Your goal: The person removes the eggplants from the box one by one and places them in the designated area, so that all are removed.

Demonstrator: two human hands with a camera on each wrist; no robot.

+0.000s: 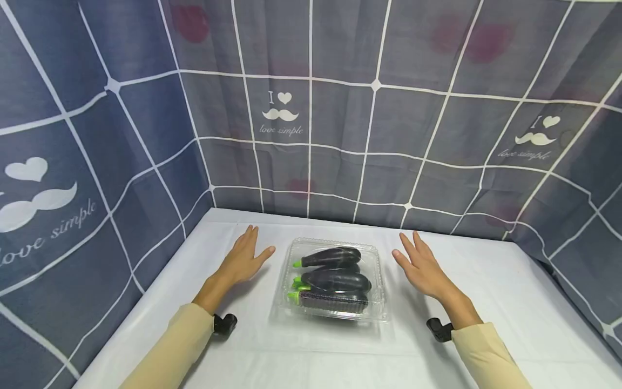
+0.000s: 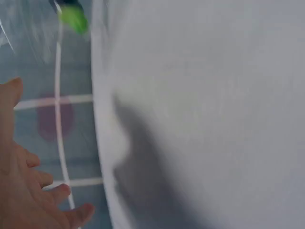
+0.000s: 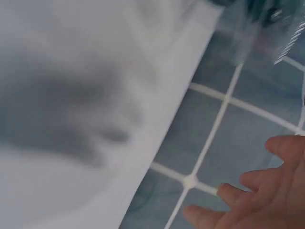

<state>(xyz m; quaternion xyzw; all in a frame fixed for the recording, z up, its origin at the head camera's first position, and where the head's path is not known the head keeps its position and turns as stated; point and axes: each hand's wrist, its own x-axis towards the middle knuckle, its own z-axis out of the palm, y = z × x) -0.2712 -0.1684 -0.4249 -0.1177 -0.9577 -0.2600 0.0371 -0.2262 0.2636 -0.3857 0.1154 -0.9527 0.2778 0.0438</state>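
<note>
Clear plastic box (image 1: 332,281) w/ three dark eggplants (image 1: 335,280) is sitting mid-bench (image 1: 505,286) on white cloth, lid shut. Left hand (image 1: 244,260) is hovering just left of box, right hand (image 1: 421,266) just right of it — neither touching it. Fingers (image 1: 251,236) on both are lying straight & slightly apart, holding nothing. Blue checked curtain (image 1: 340,113) is hanging behind & at both sides. Wrist views are blurring — only fingertips (image 3: 228,191), cloth edge & curtain showing.

Three eggplants (image 1: 335,275) lie in a box (image 1: 376,310) on the table (image 1: 510,281), between the left hand (image 1: 244,259) and right hand (image 1: 421,266).
</note>
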